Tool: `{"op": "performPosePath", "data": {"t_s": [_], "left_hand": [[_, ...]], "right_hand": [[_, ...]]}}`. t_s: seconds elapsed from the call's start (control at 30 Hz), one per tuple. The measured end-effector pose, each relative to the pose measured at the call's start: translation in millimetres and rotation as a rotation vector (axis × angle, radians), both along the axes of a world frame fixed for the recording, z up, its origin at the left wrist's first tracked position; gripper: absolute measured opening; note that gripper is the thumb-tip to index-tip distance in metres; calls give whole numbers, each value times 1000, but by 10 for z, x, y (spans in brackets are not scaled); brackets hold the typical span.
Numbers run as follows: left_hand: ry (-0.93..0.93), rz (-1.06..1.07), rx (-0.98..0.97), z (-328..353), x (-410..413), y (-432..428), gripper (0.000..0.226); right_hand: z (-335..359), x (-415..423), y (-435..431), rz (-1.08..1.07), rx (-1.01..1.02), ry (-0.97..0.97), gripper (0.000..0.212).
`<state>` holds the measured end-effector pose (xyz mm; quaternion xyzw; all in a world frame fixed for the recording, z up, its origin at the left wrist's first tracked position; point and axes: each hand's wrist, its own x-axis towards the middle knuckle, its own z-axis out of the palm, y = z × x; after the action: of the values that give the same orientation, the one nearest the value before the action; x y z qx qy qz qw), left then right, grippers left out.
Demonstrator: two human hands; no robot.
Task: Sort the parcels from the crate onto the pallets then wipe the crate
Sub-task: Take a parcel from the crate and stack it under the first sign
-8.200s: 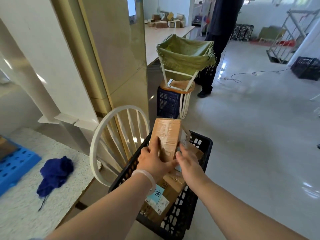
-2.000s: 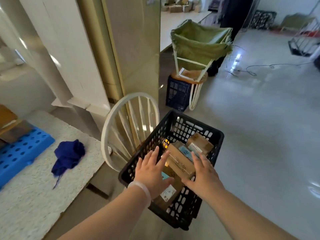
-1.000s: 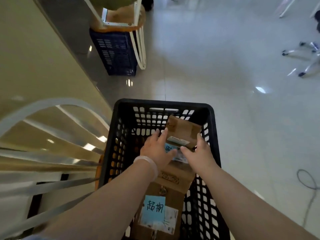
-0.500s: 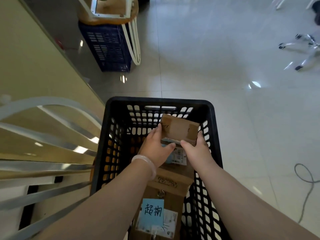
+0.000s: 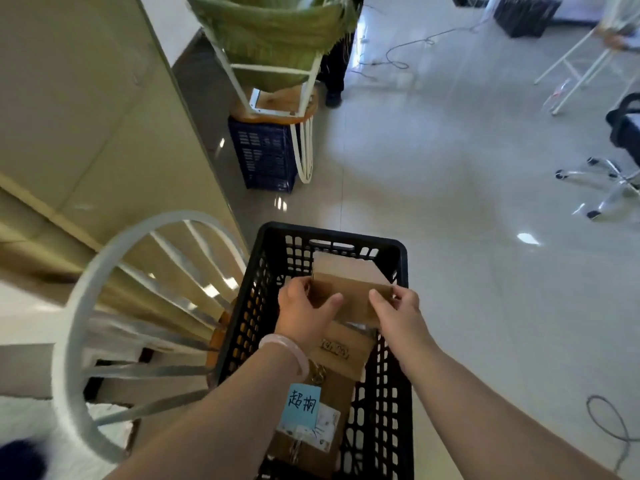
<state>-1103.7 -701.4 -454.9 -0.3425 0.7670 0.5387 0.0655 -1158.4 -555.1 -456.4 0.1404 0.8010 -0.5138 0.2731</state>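
Holding one parcel, left hand and right hand, seemingly above crate.

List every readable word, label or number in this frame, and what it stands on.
"超期", handwritten, second character unsure: blue note on the nearest parcel.
White label under that note: too small to read.
Dark print on the middle parcel: blurred.
Held parcel: no text showing.
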Motion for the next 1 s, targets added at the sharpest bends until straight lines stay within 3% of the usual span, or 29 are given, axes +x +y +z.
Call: {"op": "performPosePath", "data": {"t_s": [0.27,0.5,0.63,0.77,1.0], "left_hand": [[57,339,52,436,526,355,46],[111,230,-23,743,786,547,57],[28,131,-206,861,931,667,62],[-72,91,-342,957,1035,816,80],[-44,273,-123,1041,1172,895,120]], "right_hand": [[512,344,266,-40,-81,15,28],[834,560,529,104,-198,43,47],[938,635,647,253,-192,66,60],[984,767,712,424,-108,209,83],[1050,978,723,698,-104,446,94]]}}
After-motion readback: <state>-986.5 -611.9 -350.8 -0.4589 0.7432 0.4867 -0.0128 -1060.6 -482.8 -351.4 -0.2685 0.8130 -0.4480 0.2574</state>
